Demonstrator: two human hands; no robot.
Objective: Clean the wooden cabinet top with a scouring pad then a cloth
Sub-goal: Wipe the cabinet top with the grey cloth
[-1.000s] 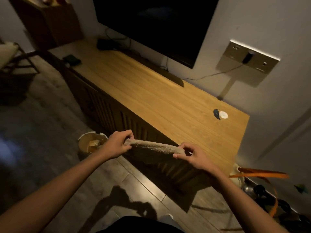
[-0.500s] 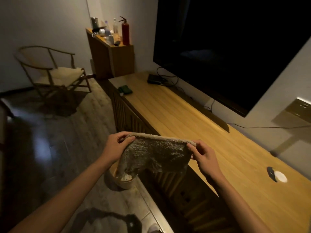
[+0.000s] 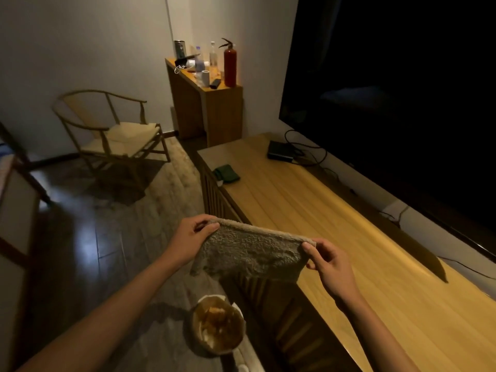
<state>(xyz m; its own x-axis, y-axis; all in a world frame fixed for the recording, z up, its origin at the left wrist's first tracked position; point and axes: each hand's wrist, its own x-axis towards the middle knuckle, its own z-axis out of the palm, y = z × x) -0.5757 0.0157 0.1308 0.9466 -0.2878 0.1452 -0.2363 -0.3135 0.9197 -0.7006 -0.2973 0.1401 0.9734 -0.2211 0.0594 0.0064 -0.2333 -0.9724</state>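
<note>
cloth (image 3: 251,252): between left hand (image 3: 188,238) and right hand (image 3: 328,264), before the cabinet top (image 3: 335,237)
scouring pad (image 3: 226,173): on cabinet top's far left corner

Nubby terry cloth (image 3: 251,251); smooth matt wooden cabinet top (image 3: 335,237).

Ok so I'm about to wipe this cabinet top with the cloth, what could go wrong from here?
1. The cloth hangs between your left hand and right hand, gripped only at its top corners; it may drop into the bin below.
2. The green scouring pad sits at the front edge of the cabinet top; a wipe could push it off.
3. Cables by the black box might snag.
</note>
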